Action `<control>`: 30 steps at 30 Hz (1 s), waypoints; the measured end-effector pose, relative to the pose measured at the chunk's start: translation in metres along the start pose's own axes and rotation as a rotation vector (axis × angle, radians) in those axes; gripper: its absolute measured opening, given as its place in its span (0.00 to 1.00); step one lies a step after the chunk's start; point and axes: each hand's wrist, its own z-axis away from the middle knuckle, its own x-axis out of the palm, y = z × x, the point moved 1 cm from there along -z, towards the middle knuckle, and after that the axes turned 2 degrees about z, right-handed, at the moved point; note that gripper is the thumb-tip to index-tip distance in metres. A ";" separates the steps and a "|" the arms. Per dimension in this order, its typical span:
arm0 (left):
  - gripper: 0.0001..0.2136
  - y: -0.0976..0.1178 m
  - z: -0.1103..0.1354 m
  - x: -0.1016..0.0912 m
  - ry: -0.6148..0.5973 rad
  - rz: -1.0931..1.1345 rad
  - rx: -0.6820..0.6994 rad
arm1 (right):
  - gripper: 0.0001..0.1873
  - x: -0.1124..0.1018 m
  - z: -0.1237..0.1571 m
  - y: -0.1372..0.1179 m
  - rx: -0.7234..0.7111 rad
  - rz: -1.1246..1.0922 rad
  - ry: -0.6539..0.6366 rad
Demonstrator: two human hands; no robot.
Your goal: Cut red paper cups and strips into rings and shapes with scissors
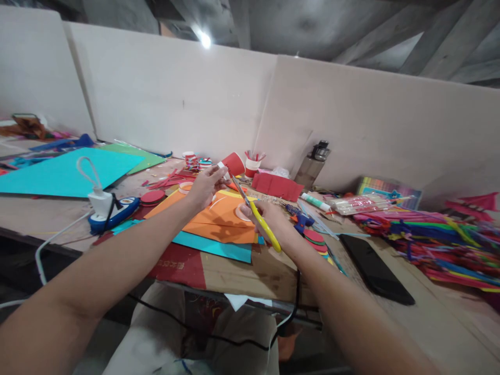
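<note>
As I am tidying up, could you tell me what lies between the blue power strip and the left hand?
Red paper discs lie between the power strip and the left hand, as the head view shows.

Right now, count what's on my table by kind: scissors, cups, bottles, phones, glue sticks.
Scissors: 1, in right hand
Cups: 2, red cup at left hand, stick cup behind it
Bottle: 1
Phone: 1
Glue stick: 1
Total: 6
</note>
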 end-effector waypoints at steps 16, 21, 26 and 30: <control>0.16 0.002 -0.001 -0.001 0.017 0.012 -0.024 | 0.27 0.006 0.003 0.001 0.067 -0.130 -0.024; 0.14 0.003 -0.001 0.000 0.037 -0.047 0.002 | 0.26 0.005 0.003 0.001 0.078 -0.137 -0.034; 0.13 0.002 -0.001 -0.001 0.042 -0.128 0.089 | 0.27 0.005 0.001 0.003 0.056 -0.147 -0.019; 0.15 0.000 -0.001 -0.003 0.020 -0.138 0.085 | 0.27 0.006 0.000 0.003 0.104 -0.142 -0.051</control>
